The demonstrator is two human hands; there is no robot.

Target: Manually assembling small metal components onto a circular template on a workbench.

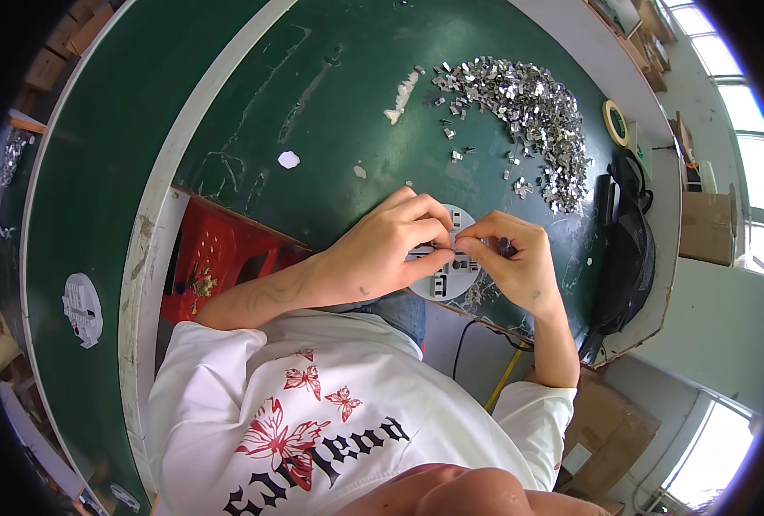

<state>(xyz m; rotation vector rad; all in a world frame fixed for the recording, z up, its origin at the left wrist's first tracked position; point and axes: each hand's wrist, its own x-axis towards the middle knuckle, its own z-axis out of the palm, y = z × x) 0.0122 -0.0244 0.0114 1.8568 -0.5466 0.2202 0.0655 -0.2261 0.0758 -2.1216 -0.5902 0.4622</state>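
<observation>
- Left hand: fingers bent over disc, can't tell if gripping; slip could twist it.
- White disc: between hands, surface's near edge; nearward push could drop it.
- Right hand: curled around dark object, fingertips pinched, contents hidden; jolt could lose small parts.
- Metal pieces: heaped far right; stray knock could scatter them.
</observation>
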